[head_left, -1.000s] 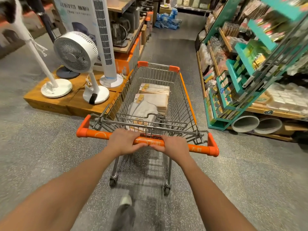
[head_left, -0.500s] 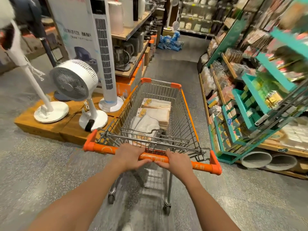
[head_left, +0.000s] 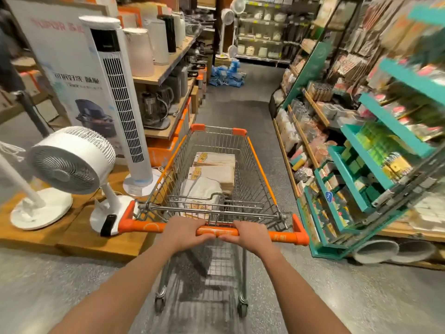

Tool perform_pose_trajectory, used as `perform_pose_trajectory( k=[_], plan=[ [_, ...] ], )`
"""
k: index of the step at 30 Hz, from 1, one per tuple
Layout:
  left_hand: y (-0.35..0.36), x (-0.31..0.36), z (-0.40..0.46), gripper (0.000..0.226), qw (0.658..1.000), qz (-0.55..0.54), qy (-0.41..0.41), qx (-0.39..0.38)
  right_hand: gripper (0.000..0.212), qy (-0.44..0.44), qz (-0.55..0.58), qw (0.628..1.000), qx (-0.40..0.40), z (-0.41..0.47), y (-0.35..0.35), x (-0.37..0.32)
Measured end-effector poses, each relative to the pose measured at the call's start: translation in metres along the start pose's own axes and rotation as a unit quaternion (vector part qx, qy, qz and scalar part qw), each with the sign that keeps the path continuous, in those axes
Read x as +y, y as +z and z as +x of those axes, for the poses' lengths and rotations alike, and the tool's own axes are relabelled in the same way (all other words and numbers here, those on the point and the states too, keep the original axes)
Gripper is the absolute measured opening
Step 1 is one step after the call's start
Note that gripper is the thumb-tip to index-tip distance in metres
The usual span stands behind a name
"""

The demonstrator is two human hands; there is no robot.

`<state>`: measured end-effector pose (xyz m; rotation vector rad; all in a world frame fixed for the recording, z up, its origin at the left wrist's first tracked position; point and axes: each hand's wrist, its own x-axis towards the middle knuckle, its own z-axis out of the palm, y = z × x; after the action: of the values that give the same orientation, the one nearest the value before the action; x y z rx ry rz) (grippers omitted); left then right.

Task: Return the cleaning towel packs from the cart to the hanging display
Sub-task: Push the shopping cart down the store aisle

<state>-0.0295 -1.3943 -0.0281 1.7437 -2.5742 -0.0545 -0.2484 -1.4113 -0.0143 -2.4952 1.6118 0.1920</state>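
A wire shopping cart [head_left: 261,174] with an orange handle bar [head_left: 281,236] stands in the aisle in front of me. Inside its basket lie beige cleaning towel packs [head_left: 212,173] with yellow labels, stacked front to back. My left hand [head_left: 184,232] and my right hand [head_left: 250,235] are both closed around the middle of the handle, close together. Hanging packaged goods [head_left: 354,61] show at the upper right, blurred.
On the left a wooden platform [head_left: 79,239] carries a round white fan [head_left: 72,162], a tower fan [head_left: 120,100] and a poster; shelves of kettles stand behind. A teal rack [head_left: 356,186] of small goods lines the right. Blue packs [head_left: 226,75] lie on the floor far ahead.
The cart and I have rolled forward down the aisle. The fans and teal rack have come closer and the view has tilted up. Both hands stay on the handle.
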Motion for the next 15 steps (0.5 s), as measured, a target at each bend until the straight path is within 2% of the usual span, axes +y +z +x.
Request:
perform_pose_trajectory(
  k=[5,15],
  plan=[
    [0.000,-0.032,0.061,0.067,1.000,-0.010,-0.007,-0.010,0.069,0.003,0.004,1.000,0.007,0.061,-0.013,0.022],
    [-0.013,-0.081,0.193,0.053,0.991,-0.055,-0.051,-0.110,0.074,-0.015,0.006,1.000,0.003,0.190,-0.045,0.078]
  ],
)
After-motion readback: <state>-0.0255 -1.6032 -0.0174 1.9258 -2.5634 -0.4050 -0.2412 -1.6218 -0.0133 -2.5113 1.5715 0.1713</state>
